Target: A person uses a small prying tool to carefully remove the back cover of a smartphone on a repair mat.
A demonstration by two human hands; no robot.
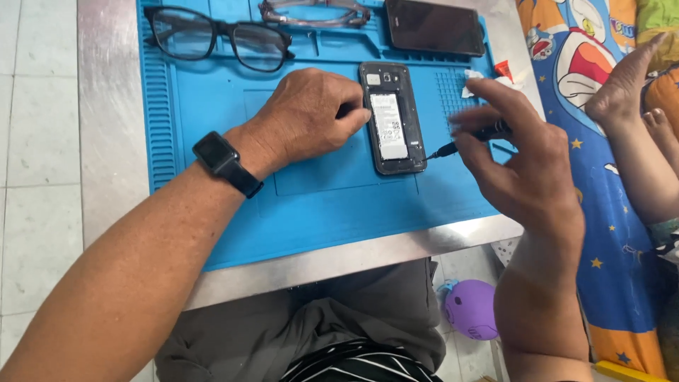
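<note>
On blue mat [212,205]: our left hand [308,117] pins opened phone [392,117]; right hand [516,155] pinches screwdriver [472,138] at bottom corner; unscrewing step, needs steady tip.

Left wrist: a black smartwatch [221,157] with a dark square face and black band is worn, left of centre in the frame.
Left hand [311,113]: bare; no ring or glove is seen.
Right hand [520,159]: bare.
Forearms: no sleeves are seen.
Lap: grey trousers [311,325] and a black-and-white striped garment [361,364], bottom centre.

Matt blue rubbery mat [318,205] on brushed metal table [113,141]; glossy black phone [433,27].
</note>
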